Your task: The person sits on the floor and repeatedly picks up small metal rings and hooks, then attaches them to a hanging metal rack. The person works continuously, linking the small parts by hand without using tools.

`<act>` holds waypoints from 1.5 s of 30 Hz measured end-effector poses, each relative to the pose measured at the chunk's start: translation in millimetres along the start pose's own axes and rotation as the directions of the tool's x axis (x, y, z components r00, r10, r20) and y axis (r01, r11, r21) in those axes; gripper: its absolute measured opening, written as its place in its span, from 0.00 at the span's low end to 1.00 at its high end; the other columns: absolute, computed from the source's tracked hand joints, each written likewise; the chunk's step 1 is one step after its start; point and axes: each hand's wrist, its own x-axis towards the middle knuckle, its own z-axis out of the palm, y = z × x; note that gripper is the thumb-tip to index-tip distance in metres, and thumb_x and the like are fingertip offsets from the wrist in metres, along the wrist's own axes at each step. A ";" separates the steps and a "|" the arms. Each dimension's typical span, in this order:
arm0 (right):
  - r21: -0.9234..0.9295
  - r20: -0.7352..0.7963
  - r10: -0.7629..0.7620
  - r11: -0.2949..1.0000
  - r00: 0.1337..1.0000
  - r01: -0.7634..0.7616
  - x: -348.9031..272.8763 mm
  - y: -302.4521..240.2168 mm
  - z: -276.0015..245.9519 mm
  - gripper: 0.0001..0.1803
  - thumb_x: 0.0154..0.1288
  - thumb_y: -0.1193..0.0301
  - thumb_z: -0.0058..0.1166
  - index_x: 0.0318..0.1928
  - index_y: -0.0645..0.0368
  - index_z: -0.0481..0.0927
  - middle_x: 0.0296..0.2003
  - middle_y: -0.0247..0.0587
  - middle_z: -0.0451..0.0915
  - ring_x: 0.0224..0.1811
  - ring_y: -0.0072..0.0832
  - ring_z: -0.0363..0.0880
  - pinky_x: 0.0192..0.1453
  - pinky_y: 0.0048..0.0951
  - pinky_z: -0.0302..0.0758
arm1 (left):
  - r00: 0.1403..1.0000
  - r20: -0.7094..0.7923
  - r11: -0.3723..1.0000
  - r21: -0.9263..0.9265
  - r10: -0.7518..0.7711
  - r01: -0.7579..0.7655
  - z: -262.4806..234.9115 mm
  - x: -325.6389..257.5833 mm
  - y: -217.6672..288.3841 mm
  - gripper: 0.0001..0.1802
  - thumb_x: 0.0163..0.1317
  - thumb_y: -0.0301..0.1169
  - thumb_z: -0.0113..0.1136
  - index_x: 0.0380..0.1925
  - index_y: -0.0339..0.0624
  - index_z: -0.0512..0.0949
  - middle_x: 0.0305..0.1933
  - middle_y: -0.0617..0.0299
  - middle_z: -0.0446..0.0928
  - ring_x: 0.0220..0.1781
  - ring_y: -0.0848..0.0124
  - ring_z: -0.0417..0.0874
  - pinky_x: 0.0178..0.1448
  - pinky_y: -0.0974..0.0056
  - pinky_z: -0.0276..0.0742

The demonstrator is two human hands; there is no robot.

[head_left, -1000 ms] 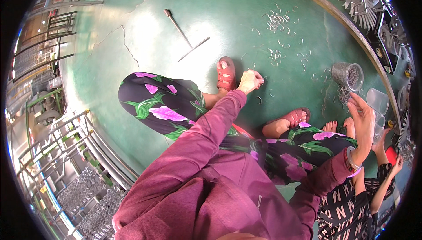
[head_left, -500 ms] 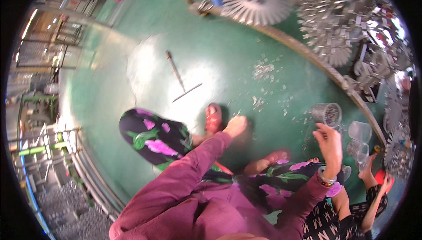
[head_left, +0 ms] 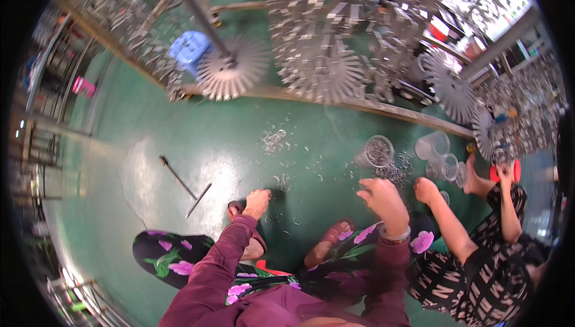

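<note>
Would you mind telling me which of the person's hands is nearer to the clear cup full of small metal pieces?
Right. The right hand is raised just below the clear cup, apart from it. The left hand reaches down to the green floor, well to the cup's left.

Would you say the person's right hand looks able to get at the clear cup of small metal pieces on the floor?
Probably yes: the right hand hovers just below the clear cup, with only scattered metal bits on the green floor between them.

Green floor (head_left: 179, 141), maroon sleeves (head_left: 209, 273)
</note>
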 end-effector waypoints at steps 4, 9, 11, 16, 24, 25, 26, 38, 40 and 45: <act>0.029 0.025 -0.039 0.999 0.999 0.038 1.1 -9.0 2.6 0.17 0.54 0.69 0.58 0.44 0.62 0.80 0.38 0.55 0.80 0.44 0.46 0.78 0.48 0.42 0.73 | 0.999 0.009 0.985 0.166 -0.046 0.044 -8.4 16.4 -10.5 0.06 0.57 0.35 0.57 0.33 0.51 0.80 0.34 0.55 0.80 0.39 0.56 0.81 0.43 0.54 0.77; 0.036 -0.036 -0.190 0.981 0.981 0.191 -7.7 -19.8 10.6 0.12 0.56 0.70 0.57 0.40 0.62 0.78 0.35 0.51 0.79 0.41 0.46 0.77 0.45 0.42 0.74 | 0.996 -0.057 0.952 0.303 0.068 -0.048 -16.3 45.2 -19.6 0.13 0.50 0.34 0.63 0.38 0.52 0.81 0.43 0.57 0.76 0.49 0.56 0.73 0.51 0.55 0.73; 0.049 -0.035 -0.224 0.973 0.974 0.226 -4.8 -18.3 19.4 0.10 0.56 0.71 0.56 0.37 0.61 0.77 0.33 0.50 0.78 0.39 0.45 0.77 0.43 0.41 0.74 | 0.985 -0.158 0.986 0.162 0.067 -0.041 -33.2 59.6 -4.9 0.23 0.48 0.33 0.66 0.48 0.48 0.76 0.54 0.53 0.69 0.57 0.51 0.66 0.60 0.53 0.66; 0.037 -0.325 -0.349 0.924 0.879 0.381 -15.8 -19.0 26.6 0.02 0.52 0.76 0.52 0.28 0.59 0.73 0.28 0.45 0.75 0.34 0.40 0.76 0.34 0.39 0.71 | 0.950 -0.311 0.993 0.107 -0.008 0.044 -41.7 136.3 8.5 0.41 0.50 0.40 0.67 0.65 0.58 0.59 0.70 0.52 0.51 0.71 0.47 0.47 0.65 0.40 0.58; 0.143 -0.159 -0.266 0.947 0.951 0.289 -0.4 -1.6 18.5 0.08 0.56 0.71 0.55 0.33 0.63 0.75 0.31 0.50 0.77 0.38 0.46 0.76 0.41 0.43 0.73 | 0.973 -0.081 0.962 0.151 -0.216 0.226 -34.4 181.9 60.0 0.55 0.45 0.45 0.71 0.69 0.68 0.46 0.73 0.48 0.39 0.72 0.37 0.42 0.65 0.35 0.57; 0.145 -0.212 -0.265 0.943 0.941 0.299 -0.2 5.0 22.2 0.08 0.56 0.71 0.55 0.33 0.63 0.75 0.31 0.51 0.77 0.38 0.47 0.76 0.41 0.43 0.73 | 0.973 -0.092 0.963 0.145 -0.214 0.225 -35.6 179.6 73.6 0.51 0.46 0.42 0.71 0.68 0.61 0.51 0.72 0.42 0.44 0.70 0.38 0.48 0.67 0.40 0.58; 0.152 -0.260 -0.276 0.935 0.925 0.322 1.2 8.6 23.5 0.08 0.56 0.71 0.55 0.33 0.63 0.75 0.31 0.51 0.77 0.38 0.47 0.76 0.41 0.43 0.74 | 0.975 -0.127 0.970 0.136 -0.184 0.200 -33.2 179.3 68.9 0.49 0.47 0.40 0.71 0.68 0.58 0.53 0.71 0.42 0.46 0.70 0.39 0.50 0.67 0.42 0.57; 0.311 -0.255 -0.212 0.906 0.944 0.287 -13.4 37.3 1.1 0.10 0.56 0.72 0.56 0.38 0.64 0.76 0.31 0.51 0.77 0.38 0.47 0.76 0.42 0.42 0.73 | 0.912 -0.408 0.999 0.022 0.031 -0.025 3.1 138.9 36.9 0.11 0.48 0.22 0.52 0.34 0.42 0.75 0.30 0.46 0.76 0.38 0.49 0.77 0.45 0.50 0.74; 0.284 -0.255 -0.229 0.911 0.940 0.299 -16.2 33.8 -1.6 0.09 0.55 0.73 0.55 0.36 0.64 0.75 0.31 0.50 0.76 0.37 0.46 0.75 0.41 0.42 0.72 | 0.905 -0.423 0.999 0.014 -0.030 0.039 -9.0 136.8 47.2 0.09 0.48 0.23 0.53 0.32 0.41 0.77 0.30 0.46 0.76 0.38 0.49 0.78 0.45 0.50 0.74; 0.314 -0.422 -0.251 0.861 0.871 0.400 -23.4 21.7 -8.2 0.07 0.55 0.76 0.52 0.35 0.64 0.72 0.30 0.48 0.73 0.36 0.43 0.73 0.38 0.40 0.70 | 0.915 -0.403 0.997 0.081 0.028 0.005 -50.9 114.6 79.3 0.07 0.49 0.24 0.51 0.27 0.35 0.77 0.30 0.44 0.76 0.36 0.49 0.77 0.45 0.50 0.73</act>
